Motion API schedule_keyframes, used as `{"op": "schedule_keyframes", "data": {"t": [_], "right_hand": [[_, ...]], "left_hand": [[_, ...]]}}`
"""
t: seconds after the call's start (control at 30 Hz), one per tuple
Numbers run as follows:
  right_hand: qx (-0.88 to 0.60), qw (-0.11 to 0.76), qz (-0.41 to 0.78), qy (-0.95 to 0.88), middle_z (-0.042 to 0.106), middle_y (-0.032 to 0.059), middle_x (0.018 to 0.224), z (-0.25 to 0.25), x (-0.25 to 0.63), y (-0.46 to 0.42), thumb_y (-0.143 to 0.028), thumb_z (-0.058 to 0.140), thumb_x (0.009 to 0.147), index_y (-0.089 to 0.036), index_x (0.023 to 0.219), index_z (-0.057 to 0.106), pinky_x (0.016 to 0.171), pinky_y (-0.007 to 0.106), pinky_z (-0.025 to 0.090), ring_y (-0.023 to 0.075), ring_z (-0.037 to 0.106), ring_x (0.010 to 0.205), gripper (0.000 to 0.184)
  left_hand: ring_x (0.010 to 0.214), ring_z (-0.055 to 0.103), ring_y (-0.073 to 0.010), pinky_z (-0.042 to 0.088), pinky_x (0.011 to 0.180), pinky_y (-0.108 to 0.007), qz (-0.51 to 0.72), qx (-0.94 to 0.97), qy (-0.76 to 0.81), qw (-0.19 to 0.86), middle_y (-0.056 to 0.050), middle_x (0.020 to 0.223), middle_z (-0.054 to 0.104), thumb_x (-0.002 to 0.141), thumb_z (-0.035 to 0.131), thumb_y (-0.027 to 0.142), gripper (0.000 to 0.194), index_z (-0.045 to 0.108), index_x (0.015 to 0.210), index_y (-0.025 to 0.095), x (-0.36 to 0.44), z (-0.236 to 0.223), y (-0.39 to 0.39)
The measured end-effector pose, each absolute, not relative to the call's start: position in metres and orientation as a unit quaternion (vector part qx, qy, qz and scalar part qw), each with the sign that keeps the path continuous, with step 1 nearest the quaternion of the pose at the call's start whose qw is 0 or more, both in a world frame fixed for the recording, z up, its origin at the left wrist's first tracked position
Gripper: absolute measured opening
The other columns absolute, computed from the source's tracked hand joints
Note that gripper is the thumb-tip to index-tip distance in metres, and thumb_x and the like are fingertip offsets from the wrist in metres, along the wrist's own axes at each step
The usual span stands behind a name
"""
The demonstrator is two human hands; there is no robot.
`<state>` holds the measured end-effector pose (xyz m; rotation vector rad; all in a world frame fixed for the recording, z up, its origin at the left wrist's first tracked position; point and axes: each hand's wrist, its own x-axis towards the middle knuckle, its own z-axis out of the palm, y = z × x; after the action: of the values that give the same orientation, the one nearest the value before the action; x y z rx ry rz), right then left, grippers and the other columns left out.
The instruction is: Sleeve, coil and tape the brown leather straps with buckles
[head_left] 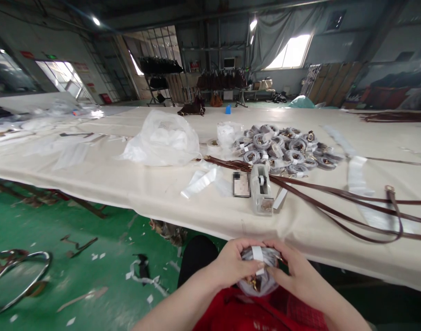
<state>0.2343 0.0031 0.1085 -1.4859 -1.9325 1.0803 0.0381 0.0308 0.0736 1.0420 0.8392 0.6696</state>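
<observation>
Close to my body, below the table's front edge, a coiled strap (pixel 260 287) in greyish plastic wrap is held between both hands. A white band (pixel 257 254) lies across its top, and gold-coloured metal shows on it. My left hand (pixel 236 262) curls round the coil's left side, its thumb on the band. Round the right side my right hand (pixel 288 264) is closed, thumb pressed near the band. On the table ahead stands a clear tape dispenser (pixel 262 191). Several long brown straps (pixel 320 185) run behind it to the right.
A pile of wrapped strap coils (pixel 282 149) lies beyond the dispenser. Left of it sits a white plastic bag (pixel 162 138). Loose clear plastic strips (pixel 200 179) and a phone-like blurred rectangle (pixel 241 185) lie nearer. A metal-ringed stool (pixel 20 280) stands on the littered green floor.
</observation>
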Motion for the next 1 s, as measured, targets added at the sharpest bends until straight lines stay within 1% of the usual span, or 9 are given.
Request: {"op": "schedule_keyframes", "data": {"t": [0.1,0.17,0.23,0.37,0.57,0.63,0.7,0.83,1.0], "right_hand": [[-0.547,0.264,0.382,-0.696,0.070,0.0088,0.110,0.101,0.234,0.000,-0.019,0.053,0.077,-0.019,0.120,0.055,0.092,0.040,0.052,0.0255,0.067,0.102,0.042],[-0.556,0.275,0.368,-0.693,0.070,0.0094,0.111,0.094,0.235,-0.002,-0.018,0.051,0.077,-0.019,0.125,0.050,0.094,0.041,0.052,0.0256,0.067,0.104,0.048],[-0.568,0.273,0.348,-0.694,0.070,0.0096,0.112,0.088,0.236,-0.004,-0.018,0.051,0.078,-0.019,0.128,0.048,0.094,0.042,0.053,0.0252,0.069,0.103,0.050],[-0.591,0.279,0.278,-0.704,0.071,0.0098,0.117,0.081,0.230,-0.011,-0.018,0.053,0.077,-0.022,0.126,0.048,0.094,0.042,0.055,0.0250,0.071,0.104,0.049],[-0.585,0.365,0.131,-0.712,0.074,0.0096,0.105,0.082,0.216,-0.038,-0.025,0.058,0.084,-0.024,0.120,0.051,0.082,0.040,0.062,0.0257,0.074,0.093,0.037],[-0.565,0.397,0.164,-0.705,0.074,0.0102,0.108,0.086,0.217,-0.046,-0.032,0.064,0.085,-0.025,0.120,0.054,0.082,0.037,0.062,0.0263,0.074,0.095,0.037],[-0.559,0.430,0.272,-0.655,0.074,0.0101,0.108,0.091,0.220,-0.049,-0.042,0.060,0.090,-0.025,0.118,0.058,0.081,0.034,0.061,0.0264,0.073,0.096,0.033],[-0.558,0.399,0.508,-0.521,0.073,0.0052,0.086,0.103,0.224,-0.038,-0.055,0.052,0.093,-0.023,0.102,0.063,0.061,0.028,0.056,0.0220,0.069,0.073,0.035],[-0.535,0.334,0.543,-0.555,0.072,0.0050,0.086,0.110,0.221,-0.013,-0.055,0.064,0.086,-0.020,0.102,0.071,0.069,0.030,0.053,0.0218,0.065,0.079,0.039]], "left_hand": [[0.063,0.061,-0.0123,0.052,0.065,-0.024,0.308,0.613,0.373,0.625,-0.004,0.083,0.072,0.072,0.075,0.029,0.047,0.070,0.116,0.012,0.036,0.077,0.036],[0.084,0.068,-0.0188,0.055,0.083,-0.030,0.307,0.729,0.361,0.494,-0.008,0.098,0.074,0.076,0.070,0.021,0.040,0.071,0.115,0.015,0.034,0.079,0.039],[0.094,0.068,-0.0216,0.055,0.090,-0.034,0.281,0.817,0.351,0.360,-0.009,0.104,0.073,0.080,0.064,0.017,0.037,0.069,0.117,0.016,0.034,0.081,0.040],[0.089,0.068,-0.0228,0.059,0.080,-0.036,0.231,0.894,0.357,0.143,-0.011,0.103,0.071,0.089,0.052,0.015,0.035,0.060,0.124,0.013,0.035,0.075,0.030],[0.091,0.069,-0.0216,0.059,0.079,-0.031,0.370,0.860,0.330,-0.118,-0.016,0.106,0.071,0.098,0.038,0.015,0.038,0.054,0.131,0.005,0.027,0.061,0.015],[0.092,0.069,-0.0199,0.059,0.081,-0.029,0.413,0.851,0.293,-0.141,-0.013,0.101,0.071,0.097,0.041,0.014,0.034,0.058,0.126,0.007,0.020,0.065,0.015],[0.090,0.069,-0.0180,0.059,0.080,-0.026,0.440,0.851,0.253,-0.133,-0.010,0.093,0.071,0.096,0.046,0.014,0.027,0.062,0.118,0.011,0.013,0.073,0.016],[0.081,0.070,-0.0169,0.060,0.077,-0.026,0.446,0.862,0.216,-0.102,-0.007,0.084,0.069,0.095,0.052,0.015,0.018,0.065,0.107,0.015,0.007,0.081,0.015],[0.080,0.071,-0.0203,0.061,0.073,-0.030,0.428,0.873,0.232,-0.031,-0.011,0.087,0.071,0.093,0.057,0.016,0.020,0.065,0.111,0.015,0.012,0.070,0.010]]}}
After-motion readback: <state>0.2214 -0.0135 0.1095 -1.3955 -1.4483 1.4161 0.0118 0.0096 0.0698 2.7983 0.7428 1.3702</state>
